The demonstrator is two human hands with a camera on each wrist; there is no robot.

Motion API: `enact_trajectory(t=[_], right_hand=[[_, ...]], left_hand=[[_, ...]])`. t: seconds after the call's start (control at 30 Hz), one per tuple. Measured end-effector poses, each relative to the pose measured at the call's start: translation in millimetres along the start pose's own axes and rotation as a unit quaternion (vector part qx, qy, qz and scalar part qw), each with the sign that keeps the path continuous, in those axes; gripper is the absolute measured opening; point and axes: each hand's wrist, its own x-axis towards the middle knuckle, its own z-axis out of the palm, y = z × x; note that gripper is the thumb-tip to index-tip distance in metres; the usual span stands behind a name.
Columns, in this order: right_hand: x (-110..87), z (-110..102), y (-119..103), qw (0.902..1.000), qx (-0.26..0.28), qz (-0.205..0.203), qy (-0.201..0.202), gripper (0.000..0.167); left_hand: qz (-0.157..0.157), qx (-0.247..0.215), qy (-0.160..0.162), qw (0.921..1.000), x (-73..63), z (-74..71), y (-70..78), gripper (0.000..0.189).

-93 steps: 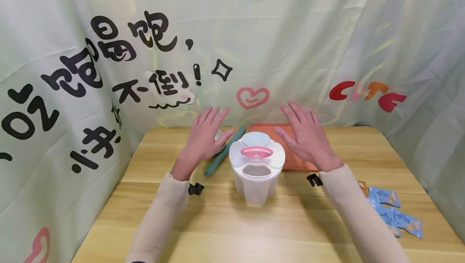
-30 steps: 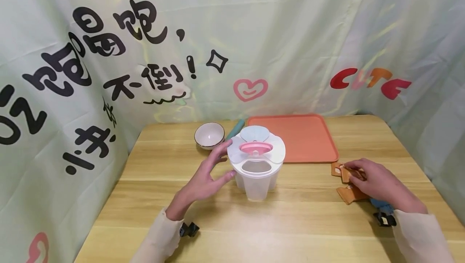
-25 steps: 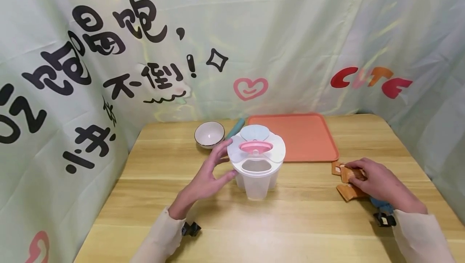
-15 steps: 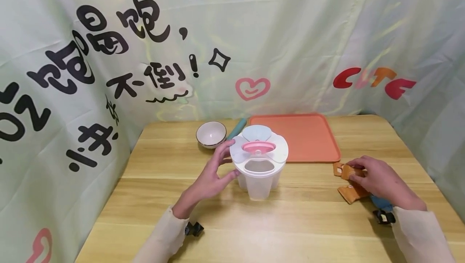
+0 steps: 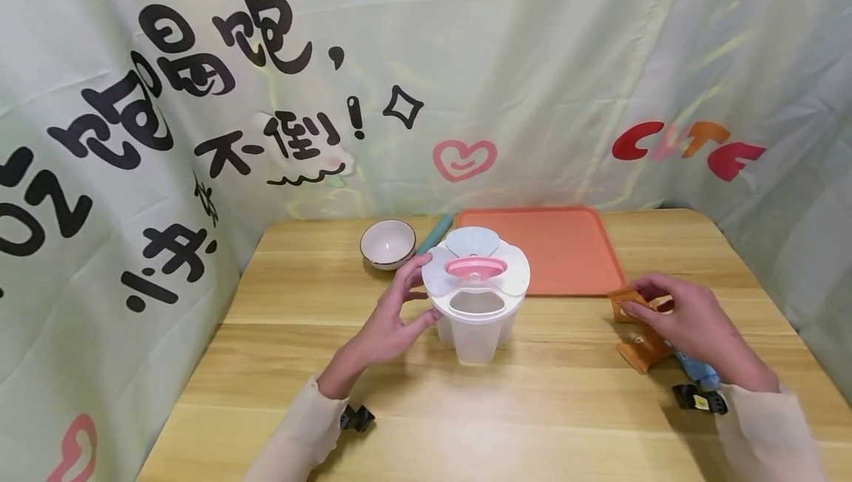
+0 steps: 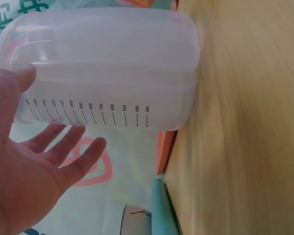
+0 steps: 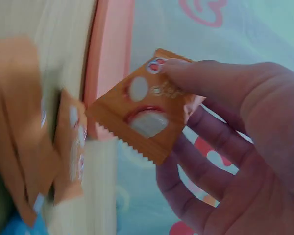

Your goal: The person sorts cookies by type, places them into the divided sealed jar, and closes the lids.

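A translucent plastic canister with a white lid and pink latch stands upright near the table's middle. Measuring marks run down its side in the left wrist view. My left hand rests against its left side, thumb touching the wall and the other fingers extended beside it. My right hand pinches a small orange snack packet between thumb and fingers, lifted off the table. Several more orange packets lie below that hand, with blue packets partly hidden under the wrist.
Behind the canister lies an orange-red tray. A small bowl with a dark rim stands at the back left, beside a teal rod-shaped object. Printed curtains hang close behind the wooden table.
From raised over the table, my left hand has come to the canister's side and my right hand to the packets. Within the last half second, the right hand has lifted an orange packet.
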Motion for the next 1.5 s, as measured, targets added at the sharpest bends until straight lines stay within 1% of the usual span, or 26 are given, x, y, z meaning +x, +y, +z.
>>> enact_trajectory(t=[0.17, 0.27, 0.43, 0.53, 0.73, 0.8, 0.9, 1.0, 1.03, 1.07, 1.13, 1.17, 1.23, 1.33, 1.5], right_hand=[[0.8, 1, -15, 0.9986, 0.025, -0.019, 0.043, 0.028], [3.4, 2, -29, 0.9961, 0.034, -0.034, 0.075, 0.03], [9.4, 1, -56, 0.9861, 0.055, -0.083, 0.133, 0.038], [14.6, 2, -73, 0.9794, 0.076, -0.112, 0.15, 0.042], [26.6, -1, -101, 0.9685, 0.094, -0.153, 0.173, 0.047], [29.6, -3, -111, 0.9636, 0.108, -0.163, 0.182, 0.047], [33.3, -3, -127, 0.9536, 0.138, -0.184, 0.194, 0.045], [35.3, -1, -140, 0.9406, 0.171, -0.212, 0.203, 0.026], [36.0, 0, -144, 0.9361, 0.178, -0.223, 0.205, 0.024], [36.7, 1, -148, 0.9316, 0.184, -0.235, 0.208, 0.03], [38.3, 2, -155, 0.9239, 0.189, -0.256, 0.213, 0.046], [39.4, 2, -159, 0.9209, 0.187, -0.265, 0.215, 0.05], [40.6, 3, -165, 0.9179, 0.183, -0.276, 0.218, 0.05], [41.0, 5, -174, 0.9158, 0.181, -0.285, 0.217, 0.048], [40.4, 13, -189, 0.9135, 0.187, -0.303, 0.197, 0.045]], left_hand=[[-0.001, 0.001, 0.001, 1.0, -0.1, -0.2, -0.4, 0.085], [-0.004, 0.0, 0.001, 1.0, 0.2, -0.2, 0.3, 0.085], [-0.01, -0.009, -0.001, 0.9999, 0.6, -0.2, 2.5, 0.085], [-0.008, -0.01, 0.002, 0.9999, 0.6, -0.6, 2.9, 0.086], [0.0, -0.023, 0.003, 0.9997, 1.8, 0.9, 1.3, 0.085], [-0.003, -0.027, 0.002, 0.9996, 1.5, 1.6, 1.0, 0.085], [-0.009, -0.028, 0.006, 0.9995, -0.8, 1.6, 1.8, 0.085], [-0.012, -0.028, 0.009, 0.9995, -2.3, 2.2, 0.7, 0.085], [-0.013, -0.028, 0.009, 0.9995, -2.7, 2.3, 0.4, 0.085], [-0.015, -0.028, 0.009, 0.9995, -2.8, 2.5, 0.1, 0.085], [-0.016, -0.027, 0.007, 0.9995, -2.8, 2.8, -0.7, 0.085], [-0.017, -0.026, 0.007, 0.9995, -2.7, 2.8, -0.8, 0.085], [-0.017, -0.026, 0.008, 0.9995, -2.5, 2.8, -0.8, 0.086], [-0.014, -0.026, 0.009, 0.9995, -2.3, 3.0, -0.4, 0.086], [-0.008, -0.026, 0.011, 0.9996, -2.1, 3.8, -0.2, 0.085]])
